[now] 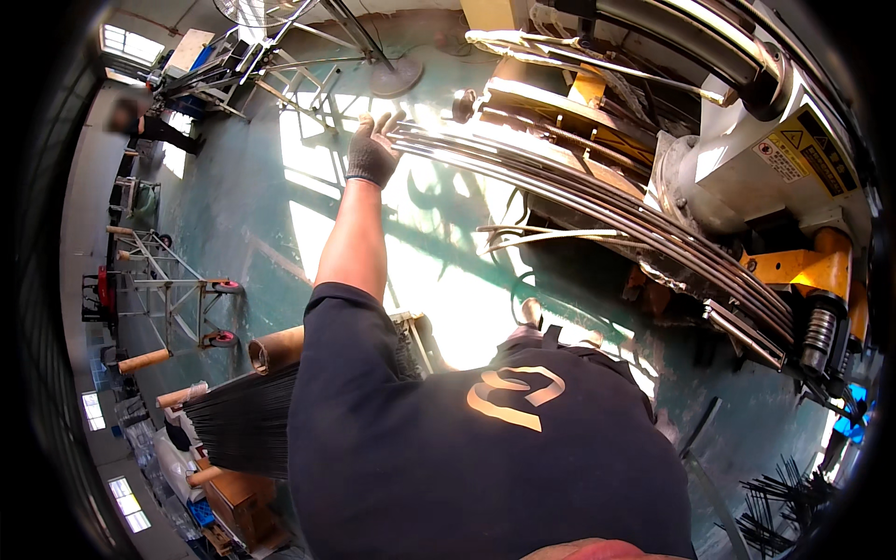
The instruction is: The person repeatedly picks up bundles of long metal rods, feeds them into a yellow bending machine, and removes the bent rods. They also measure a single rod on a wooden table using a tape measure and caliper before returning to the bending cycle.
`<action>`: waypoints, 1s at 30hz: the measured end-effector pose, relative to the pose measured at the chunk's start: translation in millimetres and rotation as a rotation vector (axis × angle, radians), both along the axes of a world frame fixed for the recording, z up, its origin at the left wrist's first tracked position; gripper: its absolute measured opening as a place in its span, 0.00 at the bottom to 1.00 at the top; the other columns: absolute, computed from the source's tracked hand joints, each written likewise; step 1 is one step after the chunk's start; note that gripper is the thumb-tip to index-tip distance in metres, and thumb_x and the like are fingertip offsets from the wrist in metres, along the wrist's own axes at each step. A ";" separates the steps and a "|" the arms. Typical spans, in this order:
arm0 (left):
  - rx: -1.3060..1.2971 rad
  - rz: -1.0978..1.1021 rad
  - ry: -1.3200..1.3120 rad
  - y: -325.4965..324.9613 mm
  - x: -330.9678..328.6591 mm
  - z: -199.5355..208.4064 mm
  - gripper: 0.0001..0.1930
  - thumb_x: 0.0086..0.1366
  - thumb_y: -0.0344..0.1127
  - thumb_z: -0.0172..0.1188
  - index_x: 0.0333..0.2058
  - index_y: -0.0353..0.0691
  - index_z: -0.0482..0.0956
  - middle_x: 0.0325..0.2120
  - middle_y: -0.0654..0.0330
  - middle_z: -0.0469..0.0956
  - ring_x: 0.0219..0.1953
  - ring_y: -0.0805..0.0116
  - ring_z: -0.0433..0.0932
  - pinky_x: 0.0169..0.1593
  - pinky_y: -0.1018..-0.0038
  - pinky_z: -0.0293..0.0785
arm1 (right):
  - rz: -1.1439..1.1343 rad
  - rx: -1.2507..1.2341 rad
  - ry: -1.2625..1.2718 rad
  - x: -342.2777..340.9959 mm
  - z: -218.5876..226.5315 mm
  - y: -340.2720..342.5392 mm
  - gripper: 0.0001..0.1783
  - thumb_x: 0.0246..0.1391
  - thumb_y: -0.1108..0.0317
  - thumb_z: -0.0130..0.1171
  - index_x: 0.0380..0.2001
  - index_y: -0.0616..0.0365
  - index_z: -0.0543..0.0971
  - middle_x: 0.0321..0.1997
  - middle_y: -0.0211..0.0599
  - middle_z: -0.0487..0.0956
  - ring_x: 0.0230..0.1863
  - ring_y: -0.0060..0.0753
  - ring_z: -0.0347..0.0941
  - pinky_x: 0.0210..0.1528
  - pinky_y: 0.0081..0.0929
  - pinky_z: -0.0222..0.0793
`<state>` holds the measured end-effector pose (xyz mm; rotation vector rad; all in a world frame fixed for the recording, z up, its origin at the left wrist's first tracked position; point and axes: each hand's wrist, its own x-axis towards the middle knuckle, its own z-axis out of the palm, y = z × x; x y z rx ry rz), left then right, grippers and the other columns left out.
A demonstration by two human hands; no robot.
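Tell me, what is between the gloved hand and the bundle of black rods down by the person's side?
In the head view, the person's own bare forearm and dark sleeve span from the gloved left hand to the black rods; beside them, sunlit green floor.

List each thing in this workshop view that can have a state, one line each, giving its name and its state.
Gloved left hand: open, fingers spread, at the ends of the rods.
Bundle of long metal rods: lying together, running into the machine's rollers.
Machine rollers: rods fed in against them; turning or still cannot be told.
Bundle of thin black rods: lying flat, ends fanned.
Wheeled metal rack: standing, unloaded.
Right hand: not in view.
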<state>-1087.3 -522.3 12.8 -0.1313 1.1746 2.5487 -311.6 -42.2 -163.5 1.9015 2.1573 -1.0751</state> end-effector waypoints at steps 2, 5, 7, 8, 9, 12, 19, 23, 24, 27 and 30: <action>-0.068 -0.097 0.055 32.7 8.9 16.5 0.38 0.77 0.61 0.44 0.69 0.31 0.58 0.63 0.40 0.71 0.61 0.41 0.75 0.64 0.49 0.73 | -0.091 0.037 0.027 -2.7 -3.7 -2.4 0.22 0.58 0.55 0.59 0.15 0.59 0.77 0.19 0.31 0.76 0.20 0.25 0.70 0.23 0.31 0.60; -0.465 -0.326 0.396 28.3 20.8 23.3 0.33 0.78 0.56 0.45 0.65 0.29 0.63 0.62 0.42 0.74 0.60 0.48 0.77 0.63 0.54 0.75 | -0.357 -0.034 0.204 -25.5 -4.6 5.5 0.23 0.59 0.53 0.60 0.17 0.60 0.78 0.17 0.30 0.75 0.20 0.27 0.69 0.25 0.32 0.61; -0.761 -0.338 0.633 15.7 17.2 18.8 0.28 0.81 0.48 0.44 0.63 0.26 0.65 0.59 0.51 0.78 0.59 0.59 0.79 0.63 0.63 0.76 | -0.340 -0.049 0.178 -40.5 11.9 8.4 0.22 0.59 0.54 0.61 0.18 0.60 0.78 0.17 0.31 0.76 0.19 0.26 0.70 0.24 0.30 0.62; -0.730 -0.344 0.617 14.6 15.2 20.8 0.26 0.81 0.46 0.44 0.62 0.26 0.65 0.59 0.51 0.79 0.59 0.59 0.79 0.63 0.64 0.76 | -0.338 -0.054 0.165 -45.5 17.5 7.3 0.22 0.60 0.55 0.62 0.18 0.60 0.78 0.18 0.31 0.77 0.18 0.25 0.70 0.23 0.29 0.62; -0.700 -0.350 0.601 13.8 13.2 23.0 0.24 0.81 0.44 0.45 0.61 0.25 0.65 0.59 0.52 0.79 0.59 0.60 0.79 0.63 0.65 0.76 | -0.329 -0.020 0.111 -50.4 22.1 3.5 0.24 0.59 0.53 0.61 0.17 0.61 0.78 0.17 0.32 0.76 0.19 0.27 0.71 0.24 0.33 0.63; -0.347 -0.341 0.319 11.6 5.2 24.3 0.27 0.81 0.49 0.45 0.62 0.26 0.65 0.60 0.49 0.77 0.60 0.53 0.78 0.63 0.58 0.76 | -0.252 -0.011 -0.005 -69.8 53.0 -14.4 0.23 0.57 0.51 0.62 0.22 0.62 0.81 0.19 0.33 0.78 0.24 0.28 0.72 0.30 0.33 0.65; -0.284 -0.385 0.054 29.5 1.7 25.0 0.35 0.78 0.61 0.44 0.66 0.35 0.67 0.62 0.44 0.74 0.58 0.47 0.77 0.61 0.51 0.76 | 0.269 0.206 -0.312 -8.6 17.4 -15.0 0.20 0.62 0.50 0.51 0.27 0.52 0.82 0.35 0.54 0.83 0.39 0.56 0.79 0.42 0.50 0.68; -0.367 -0.477 0.067 32.2 11.0 32.2 0.32 0.79 0.59 0.43 0.66 0.38 0.68 0.63 0.43 0.74 0.58 0.45 0.79 0.60 0.53 0.77 | 0.082 0.208 -0.022 15.4 14.9 -21.8 0.23 0.55 0.50 0.60 0.22 0.62 0.81 0.22 0.39 0.79 0.26 0.36 0.73 0.37 0.38 0.67; -0.432 -0.471 0.069 36.5 17.1 38.8 0.31 0.79 0.58 0.43 0.67 0.38 0.68 0.63 0.43 0.74 0.58 0.45 0.79 0.60 0.54 0.77 | -0.221 0.059 0.031 -13.1 34.7 -34.2 0.23 0.56 0.51 0.60 0.22 0.62 0.81 0.21 0.38 0.78 0.27 0.36 0.74 0.36 0.37 0.67; -0.464 -0.488 0.050 42.2 14.9 36.8 0.32 0.79 0.59 0.42 0.68 0.39 0.66 0.65 0.44 0.72 0.61 0.44 0.76 0.63 0.50 0.74 | 0.042 0.087 -0.115 15.5 -3.3 -19.9 0.18 0.55 0.52 0.61 0.26 0.56 0.85 0.26 0.41 0.83 0.34 0.44 0.81 0.41 0.38 0.73; -0.321 -0.374 -0.022 40.7 11.3 31.9 0.34 0.78 0.61 0.43 0.67 0.36 0.67 0.66 0.42 0.70 0.63 0.40 0.73 0.66 0.40 0.68 | 0.226 0.147 -0.153 8.8 -16.0 1.5 0.20 0.52 0.47 0.60 0.27 0.52 0.87 0.31 0.41 0.86 0.38 0.45 0.84 0.45 0.40 0.76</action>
